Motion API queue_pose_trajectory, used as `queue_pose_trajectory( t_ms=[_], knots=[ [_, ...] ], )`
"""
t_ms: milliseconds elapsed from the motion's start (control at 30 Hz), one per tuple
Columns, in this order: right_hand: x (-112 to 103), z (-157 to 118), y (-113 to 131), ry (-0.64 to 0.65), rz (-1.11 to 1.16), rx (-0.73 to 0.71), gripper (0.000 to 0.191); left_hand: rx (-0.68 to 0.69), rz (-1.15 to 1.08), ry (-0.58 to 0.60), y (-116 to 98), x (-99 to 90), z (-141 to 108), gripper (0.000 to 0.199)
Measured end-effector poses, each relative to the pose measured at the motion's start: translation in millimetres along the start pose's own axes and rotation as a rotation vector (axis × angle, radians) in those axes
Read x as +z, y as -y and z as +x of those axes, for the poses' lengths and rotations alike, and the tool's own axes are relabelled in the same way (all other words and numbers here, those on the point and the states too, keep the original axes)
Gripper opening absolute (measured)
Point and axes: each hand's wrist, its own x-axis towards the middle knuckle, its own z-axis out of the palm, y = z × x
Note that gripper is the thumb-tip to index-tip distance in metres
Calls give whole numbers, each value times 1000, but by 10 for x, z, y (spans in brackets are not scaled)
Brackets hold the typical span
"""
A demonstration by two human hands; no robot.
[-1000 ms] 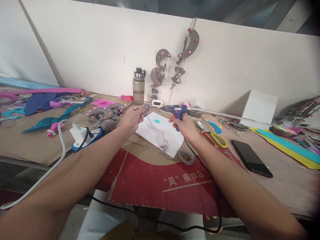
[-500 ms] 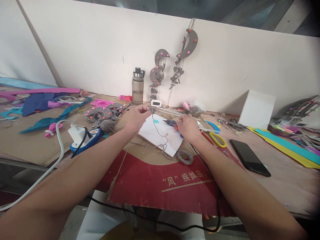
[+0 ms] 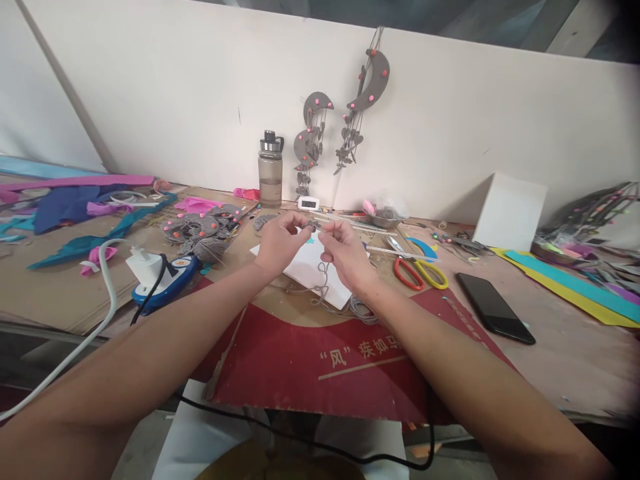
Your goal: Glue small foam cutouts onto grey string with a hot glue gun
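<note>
My left hand (image 3: 284, 245) pinches a small grey piece (image 3: 311, 227) above the white sheet (image 3: 295, 268). Close beside it, my right hand (image 3: 345, 257) has its thumb and fingers closed on the grey cord (image 3: 323, 283) near that piece; the exact grip is partly hidden. The cord trails down over the sheet to a loose coil (image 3: 363, 311) at its front edge. A small teal patch (image 3: 311, 240) shows on the sheet between my hands. Scissors (image 3: 420, 273) with red and yellow handles lie right of my right hand.
A bottle (image 3: 271, 172) and a small digital clock (image 3: 308, 203) stand at the back. Grey moon hangings (image 3: 373, 83) hang on the white board. A phone (image 3: 494, 308) lies at right. At left are a blue power strip (image 3: 165, 287) and felt scraps (image 3: 80, 213).
My right hand has left the dark glue gun and moved left, closing at the small piece beside my left hand. The view has shifted slightly.
</note>
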Motion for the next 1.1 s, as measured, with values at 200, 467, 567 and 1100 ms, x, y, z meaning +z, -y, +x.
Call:
queue_pose_trajectory(
  t_ms=[200,467,567,1100],
  knots=[
    [-64,64,-64,-94,-207,-133,18,-68,-44,58,61,36,4,11],
    [-13,40,-42,-141,-266,-123,20,-147,-116,86,61,54,-9,10],
    [-11,50,-61,-163,-236,-101,22,-148,-174,84,62,67,-22,10],
    [-18,52,-21,-234,-52,7,27,-147,-293,192,99,93,-34,17]
  ],
)
